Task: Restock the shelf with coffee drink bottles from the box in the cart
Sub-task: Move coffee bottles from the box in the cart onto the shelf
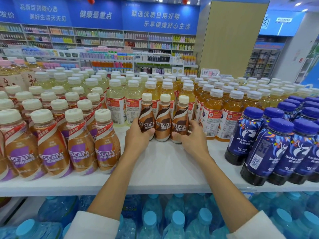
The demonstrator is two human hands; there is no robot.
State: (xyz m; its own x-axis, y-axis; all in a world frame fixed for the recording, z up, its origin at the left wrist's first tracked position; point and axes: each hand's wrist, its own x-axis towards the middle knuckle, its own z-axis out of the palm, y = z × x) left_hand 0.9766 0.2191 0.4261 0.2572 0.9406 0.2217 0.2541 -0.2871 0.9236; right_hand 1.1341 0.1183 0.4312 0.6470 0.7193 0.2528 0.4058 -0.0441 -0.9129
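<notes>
Three brown Nescafe coffee bottles with cream caps stand side by side at the back of a gap on the white shelf (164, 169). My left hand (136, 137) grips the left bottle (146, 116). My right hand (191, 137) grips the right bottle (180, 121). The middle bottle (163, 123) stands pressed between the two, and neither hand holds it. All three are upright, with their bases on or just above the shelf surface. The box and the cart are out of view.
Purple-label Nescafe bottles (74, 142) fill the shelf to the left of the gap. Dark blue Luckin coffee bottles (269, 149) stand to the right. Tea bottles (214, 114) line the back. Blue-capped water bottles (172, 221) fill the shelf below.
</notes>
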